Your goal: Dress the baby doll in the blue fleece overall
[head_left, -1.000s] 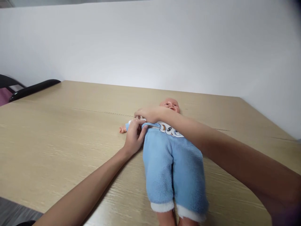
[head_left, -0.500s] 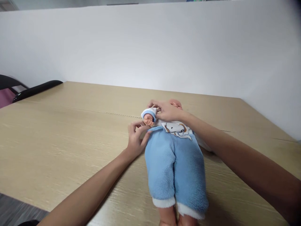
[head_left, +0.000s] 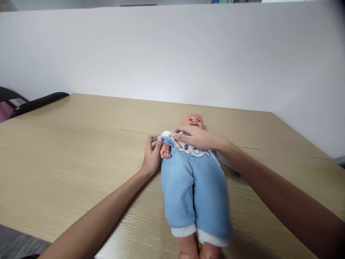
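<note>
A baby doll [head_left: 192, 120] lies on its back, its head away from me. It wears fluffy blue trousers [head_left: 210, 190] with white cuffs and a white top bearing an animal-face patch [head_left: 192, 149]. My left hand [head_left: 152, 154] pinches the blue-edged cuff of the sleeve [head_left: 167, 139] on the left of the picture. The doll's small hand [head_left: 165, 151] pokes out below that cuff. Across the doll's chest lies my right hand [head_left: 198, 137], its thumb and fingers closed on the upper part of the same sleeve; the fingertips are partly hidden.
The doll lies on a light wooden table [head_left: 94, 162] with thin seams across its top. Behind the table stands a white partition [head_left: 161, 54]. A black chair [head_left: 40, 102] touches the far left side, and grey floor [head_left: 21, 241] shows at lower left.
The doll's raised arm has come down beside its waist. My left hand has moved up from the waistband to the cuff; my right hand has shifted down slightly, uncovering more of the doll's head.
</note>
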Demonstrator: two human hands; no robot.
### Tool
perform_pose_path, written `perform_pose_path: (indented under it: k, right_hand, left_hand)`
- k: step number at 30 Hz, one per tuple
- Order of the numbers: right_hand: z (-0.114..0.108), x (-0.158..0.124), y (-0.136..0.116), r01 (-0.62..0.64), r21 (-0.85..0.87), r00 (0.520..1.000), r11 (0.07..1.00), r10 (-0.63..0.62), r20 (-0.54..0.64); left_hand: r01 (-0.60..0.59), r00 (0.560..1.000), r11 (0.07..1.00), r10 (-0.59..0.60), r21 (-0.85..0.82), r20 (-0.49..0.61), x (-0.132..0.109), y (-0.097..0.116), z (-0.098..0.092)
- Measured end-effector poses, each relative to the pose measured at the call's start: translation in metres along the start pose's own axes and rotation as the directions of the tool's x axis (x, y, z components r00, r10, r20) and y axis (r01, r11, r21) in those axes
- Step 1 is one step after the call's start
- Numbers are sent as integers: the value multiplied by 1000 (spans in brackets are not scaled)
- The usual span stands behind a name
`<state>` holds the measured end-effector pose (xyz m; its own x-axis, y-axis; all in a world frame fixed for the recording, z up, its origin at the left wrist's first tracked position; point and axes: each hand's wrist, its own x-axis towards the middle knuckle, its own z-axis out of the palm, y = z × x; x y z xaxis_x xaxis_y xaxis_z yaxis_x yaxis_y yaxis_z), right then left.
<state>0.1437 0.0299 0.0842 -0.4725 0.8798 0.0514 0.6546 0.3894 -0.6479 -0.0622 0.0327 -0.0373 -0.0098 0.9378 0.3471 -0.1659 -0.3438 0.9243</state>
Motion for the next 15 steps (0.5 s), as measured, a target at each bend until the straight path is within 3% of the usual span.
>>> perform_pose_path:
  k: [5,8,12,15]
  right_hand:
    - [19,-10,12,-34,-136,980,990,6,-197]
    - [33,-6,30,-12,-12,964,1000,8,-267]
    - [42,-2,49,48,220,957,974,18,-291]
    - [45,-3,56,69,339,960,938,30,-278]
  left_hand:
    - [171,985,974,-168,-149,33,4,-5,3]
    - [294,956,931,-288,-215,60,6,-9,4]
    - [334,942,923,-321,-190,96,8,-8,1]
    - [416,907,886,-389,-205,162,16,-8,-1]
